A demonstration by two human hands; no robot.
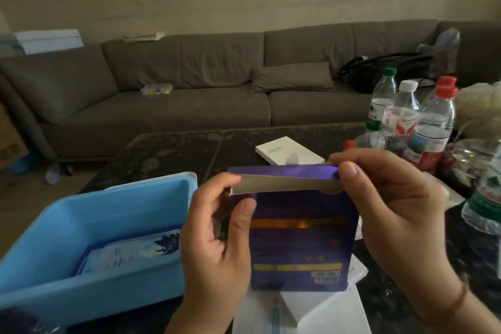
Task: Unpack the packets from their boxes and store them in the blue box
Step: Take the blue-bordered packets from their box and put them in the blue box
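in front, over dark table [173, 149]: left hand [217, 247] grips purple box [301, 241] by its side, upright; right hand [387, 198] pinches top flap, part lifted. risk: hard pull tears flap, packets spill. blue box [54, 228] just left, one packet [130, 252] inside, maybe more. bottles [423, 119] beyond could get knocked.
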